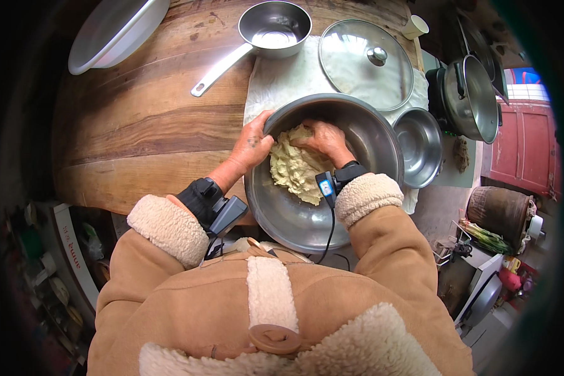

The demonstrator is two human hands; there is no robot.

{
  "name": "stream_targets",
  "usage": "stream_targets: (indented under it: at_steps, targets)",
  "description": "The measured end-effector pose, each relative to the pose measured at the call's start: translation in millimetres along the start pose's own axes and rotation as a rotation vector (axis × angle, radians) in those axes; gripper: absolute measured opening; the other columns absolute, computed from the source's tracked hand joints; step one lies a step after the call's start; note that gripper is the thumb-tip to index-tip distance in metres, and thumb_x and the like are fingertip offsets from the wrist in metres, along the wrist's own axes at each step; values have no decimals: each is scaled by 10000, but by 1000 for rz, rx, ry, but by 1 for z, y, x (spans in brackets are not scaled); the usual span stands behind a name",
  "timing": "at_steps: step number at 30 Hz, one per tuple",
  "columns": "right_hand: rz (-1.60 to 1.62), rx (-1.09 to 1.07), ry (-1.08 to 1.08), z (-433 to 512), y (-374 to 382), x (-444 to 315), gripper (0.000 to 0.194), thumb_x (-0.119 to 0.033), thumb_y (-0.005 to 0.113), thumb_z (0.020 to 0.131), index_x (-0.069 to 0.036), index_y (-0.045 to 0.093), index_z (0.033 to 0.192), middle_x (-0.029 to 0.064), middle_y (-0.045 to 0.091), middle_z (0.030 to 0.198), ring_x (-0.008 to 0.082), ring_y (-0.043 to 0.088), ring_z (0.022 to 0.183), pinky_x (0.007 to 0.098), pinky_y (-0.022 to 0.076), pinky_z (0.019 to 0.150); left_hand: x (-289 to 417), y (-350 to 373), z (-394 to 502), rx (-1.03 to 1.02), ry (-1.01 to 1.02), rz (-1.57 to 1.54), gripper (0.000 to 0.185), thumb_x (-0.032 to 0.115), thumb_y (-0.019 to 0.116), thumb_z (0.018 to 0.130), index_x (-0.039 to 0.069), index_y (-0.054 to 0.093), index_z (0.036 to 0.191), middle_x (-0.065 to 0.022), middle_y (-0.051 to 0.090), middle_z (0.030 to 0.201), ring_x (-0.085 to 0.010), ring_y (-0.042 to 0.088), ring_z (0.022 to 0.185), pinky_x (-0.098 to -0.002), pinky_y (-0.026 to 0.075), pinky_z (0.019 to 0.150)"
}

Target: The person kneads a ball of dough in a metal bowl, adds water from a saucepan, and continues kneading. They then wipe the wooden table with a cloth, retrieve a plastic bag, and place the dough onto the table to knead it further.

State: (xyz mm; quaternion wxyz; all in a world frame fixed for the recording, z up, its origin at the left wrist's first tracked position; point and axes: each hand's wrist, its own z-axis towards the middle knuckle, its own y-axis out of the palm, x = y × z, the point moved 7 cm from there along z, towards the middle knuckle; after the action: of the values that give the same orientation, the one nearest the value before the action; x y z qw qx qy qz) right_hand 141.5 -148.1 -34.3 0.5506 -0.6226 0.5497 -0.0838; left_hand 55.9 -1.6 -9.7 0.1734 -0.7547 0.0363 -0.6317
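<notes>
A large stainless steel bowl (371, 127) sits near the table's front edge, partly on a white cloth (270, 82). Inside it lies a rough, lumpy mass of pale yellow dough (289, 169), towards the bowl's left side. My left hand (252, 143) grips the bowl's left rim, thumb on the inner side and fingers over the outside. With curled fingers, my right hand (326, 141) grasps the upper part of the dough; its fingertips are partly hidden in it. Both wrists carry strapped-on devices, and a black cable hangs from the right one across the bowl.
Beyond the bowl are a steel saucepan (275, 28) and a glass lid (357, 70). A smaller steel bowl (418, 148) touches its right side. A white basin (122, 37) stands far left on the wooden table (155, 127). At right are a paper cup (415, 27) and a steel pot (472, 98).
</notes>
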Motion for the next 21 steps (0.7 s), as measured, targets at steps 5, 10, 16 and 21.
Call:
stream_targets:
  at_steps: [5, 10, 16, 21]
  targets:
    - [-229, 178, -252, -41, -10, -48, 279, -295, 672, 677, -183, 574, 914, 68, 614, 801, 254, 588, 802, 406, 422, 686, -1, 1, 0, -4, 1, -45, 486, -52, 452, 674, 5, 488, 1155, -104, 593, 950, -157, 552, 898, -277, 437, 819]
    - [-280, 297, -271, -119, -36, -47, 307, -184, 683, 656, -191, 536, 925, 33, 490, 789, 233, 502, 783, 365, 352, 672, 2, -1, -4, 7, 90, -96, 498, -58, 432, 672, 22, 488, 1160, -134, 593, 961, -189, 561, 907, -286, 431, 838]
    - [-401, 390, -73, -168, -35, -16, 258, -119, 649, 666, -182, 534, 889, 46, 452, 785, 240, 482, 773, 367, 358, 641, -2, 4, -3, 15, 61, -74, 498, -43, 446, 683, 65, 473, 1168, -172, 574, 754, -254, 558, 655, -333, 459, 686]
    - [-572, 474, -113, -158, -4, -19, 129, -138, 573, 722, -185, 529, 833, 54, 440, 783, 239, 475, 747, 370, 361, 614, -3, 6, -2, -54, -14, -110, 520, -70, 411, 684, 30, 461, 1192, -143, 590, 984, -195, 551, 944, -281, 418, 856]
